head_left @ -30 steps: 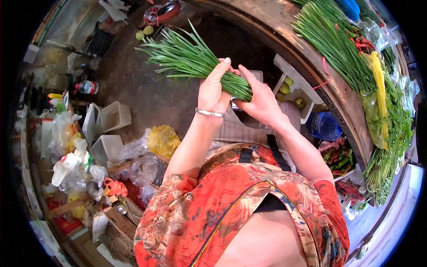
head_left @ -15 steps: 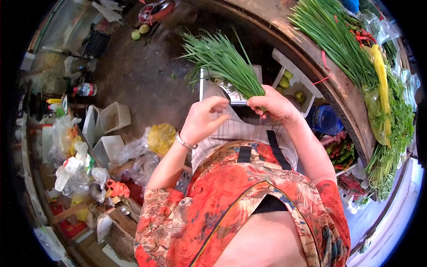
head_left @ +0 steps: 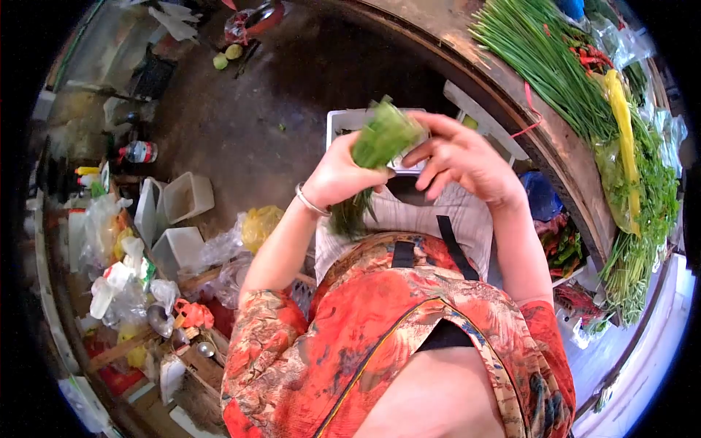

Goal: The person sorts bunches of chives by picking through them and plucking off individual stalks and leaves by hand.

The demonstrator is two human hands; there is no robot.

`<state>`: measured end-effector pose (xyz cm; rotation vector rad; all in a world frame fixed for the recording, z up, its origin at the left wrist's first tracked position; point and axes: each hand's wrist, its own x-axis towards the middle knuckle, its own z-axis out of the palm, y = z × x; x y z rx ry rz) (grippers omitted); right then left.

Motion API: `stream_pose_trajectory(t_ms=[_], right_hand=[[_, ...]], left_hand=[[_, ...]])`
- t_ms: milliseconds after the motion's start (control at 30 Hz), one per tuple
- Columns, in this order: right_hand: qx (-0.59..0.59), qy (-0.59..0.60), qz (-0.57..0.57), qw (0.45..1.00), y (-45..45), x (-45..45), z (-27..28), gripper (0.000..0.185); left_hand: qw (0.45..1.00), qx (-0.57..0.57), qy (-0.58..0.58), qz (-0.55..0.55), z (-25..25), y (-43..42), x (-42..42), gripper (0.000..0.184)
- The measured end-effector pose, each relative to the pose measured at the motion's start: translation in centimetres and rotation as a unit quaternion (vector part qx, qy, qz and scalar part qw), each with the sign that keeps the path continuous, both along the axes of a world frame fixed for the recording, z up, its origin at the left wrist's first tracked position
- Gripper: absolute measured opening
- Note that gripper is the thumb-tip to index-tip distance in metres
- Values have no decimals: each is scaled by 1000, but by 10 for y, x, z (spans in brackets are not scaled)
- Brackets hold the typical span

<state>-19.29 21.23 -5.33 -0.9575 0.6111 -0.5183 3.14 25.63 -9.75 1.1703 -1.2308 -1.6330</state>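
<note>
Wrapped in my left hand point(head_left: 343, 169), above my lap, is a bunch of long thin green stalks like garlic chives point(head_left: 385, 135). One end points up and away, blurred by motion. The other end hangs below the hand over my trousers. A bracelet is on the left wrist. Just right of the bunch, my right hand point(head_left: 464, 160) has its fingers bent and spread apart; whether a fingertip touches the stalks I cannot tell. Behind the hands stands a white container point(head_left: 337, 120) on the floor, partly hidden.
A wooden stall edge point(head_left: 504, 102) curves along the right, bearing long green stalks point(head_left: 548, 66), leafy greens point(head_left: 642, 212) and a yellow plastic strip point(head_left: 622, 139). White bins point(head_left: 188, 196) and plastic bags point(head_left: 120, 281) crowd the left. A bottle point(head_left: 139, 152) lies beyond.
The bunch has passed from my right hand to my left and turned round. My right hand has let go and its fingers have spread.
</note>
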Motion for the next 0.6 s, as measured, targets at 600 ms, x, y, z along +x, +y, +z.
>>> stream_pose_trajectory(t_ms=[600], right_hand=[[-109,-6,-184,977,-7,20,-27,14]], left_hand=[[972,5,212,99,9,10,-17,36]])
